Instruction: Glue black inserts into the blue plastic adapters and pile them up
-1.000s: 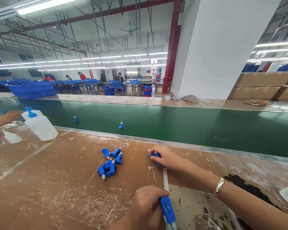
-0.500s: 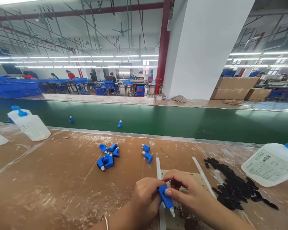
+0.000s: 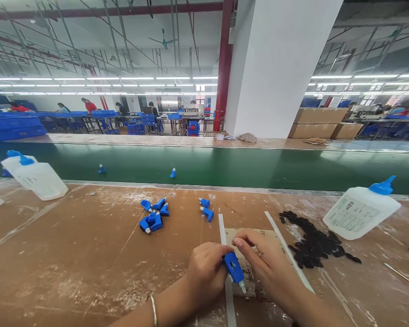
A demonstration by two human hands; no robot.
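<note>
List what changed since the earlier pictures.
The right hand drew back from the two loose blue parts to beside the left hand; it then touched the held blue part and is now off its face. Unchanged: the left hand holds that part; the pile of blue parts stays put.

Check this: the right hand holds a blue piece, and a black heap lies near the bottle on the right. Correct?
Not quite: the head view shows the left hand holding the blue piece. The black heap does lie near the bottle on the right.
</note>
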